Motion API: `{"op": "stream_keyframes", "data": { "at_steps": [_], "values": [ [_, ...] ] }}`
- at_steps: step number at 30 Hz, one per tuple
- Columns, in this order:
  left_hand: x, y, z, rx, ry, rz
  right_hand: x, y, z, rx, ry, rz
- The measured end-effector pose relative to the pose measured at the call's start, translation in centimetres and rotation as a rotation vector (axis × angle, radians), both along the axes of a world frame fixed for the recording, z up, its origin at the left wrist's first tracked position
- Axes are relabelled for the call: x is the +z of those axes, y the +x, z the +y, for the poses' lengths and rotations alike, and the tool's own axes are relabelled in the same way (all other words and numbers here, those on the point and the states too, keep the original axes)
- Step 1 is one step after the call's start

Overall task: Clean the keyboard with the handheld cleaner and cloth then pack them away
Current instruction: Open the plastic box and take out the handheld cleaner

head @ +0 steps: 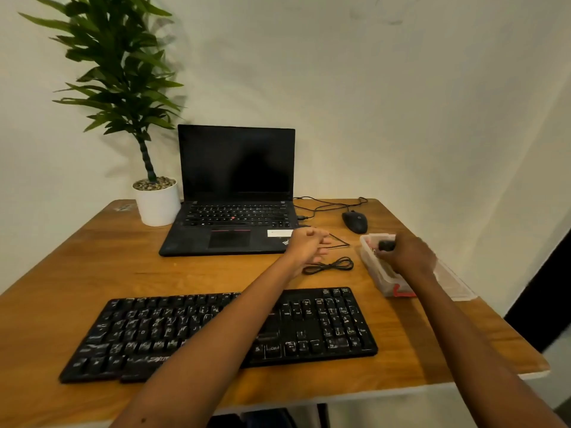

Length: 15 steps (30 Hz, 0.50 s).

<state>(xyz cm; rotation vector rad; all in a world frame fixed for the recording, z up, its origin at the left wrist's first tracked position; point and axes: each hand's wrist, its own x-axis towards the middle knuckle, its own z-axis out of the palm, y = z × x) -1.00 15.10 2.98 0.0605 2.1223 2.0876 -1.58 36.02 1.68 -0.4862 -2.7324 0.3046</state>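
Note:
A black keyboard [324, 322] lies across the near part of the wooden desk [92, 267]. At the right stands a clear plastic box [375, 270] with a red latch, its lid lying beside it. My right hand [408, 254] is over the box, closed on a small black handheld cleaner [387, 244]. My left hand [307, 244] hovers above the desk by the laptop's front right corner, fingers loosely curled and holding nothing. My left forearm crosses over the keyboard and hides part of it. No cloth shows.
A black laptop [234, 208] stands open at the back, a potted plant [157, 202] to its left. A black mouse [354, 221] and its cable sit back right. A coiled black cable [329, 266] lies between laptop and keyboard. The desk's right edge is close to the box.

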Motion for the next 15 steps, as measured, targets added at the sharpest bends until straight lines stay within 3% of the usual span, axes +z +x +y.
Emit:
{"op": "stream_keyframes", "data": {
  "at_steps": [3,7,12,15],
  "values": [
    [0.7,0.9,-2.4,0.009,-0.001,0.019,2.0,1.3,-0.3,-0.006,0.000,0.219],
    [2.2,3.0,-5.4,-0.024,0.009,0.020,5.2,4.7,-3.7,0.292,-0.390,0.361],
    [3.7,7.9,-9.0,-0.094,0.069,-0.062,6.2,10.3,-10.7,0.700,-0.718,0.168],
    [3.1,11.0,-11.2,-0.121,0.070,-0.074,5.7,13.0,-14.3,0.836,-0.679,0.068]
  ]
}}
